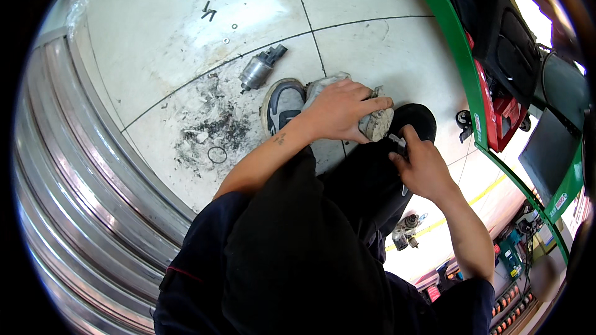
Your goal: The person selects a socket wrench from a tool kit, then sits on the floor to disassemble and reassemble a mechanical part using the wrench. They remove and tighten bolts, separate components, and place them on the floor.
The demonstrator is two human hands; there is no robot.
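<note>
I'm seeing the left hand [341, 111] gripping a grimy grey part [377, 125], the right hand [423, 166] clutching a slim tool [399, 143], and printed stickers [562, 200] dotting that green frame [456, 43].

2 bare forearms [268, 154] converge; left hand [343, 111] cupped, back upward; right hand [424, 166] curled nearby.

Pale tiled floor [403, 49] with dark debris [231, 129], bolts [206, 7], washers [226, 41], ring [209, 157] and metal cylinder [256, 73]
</note>
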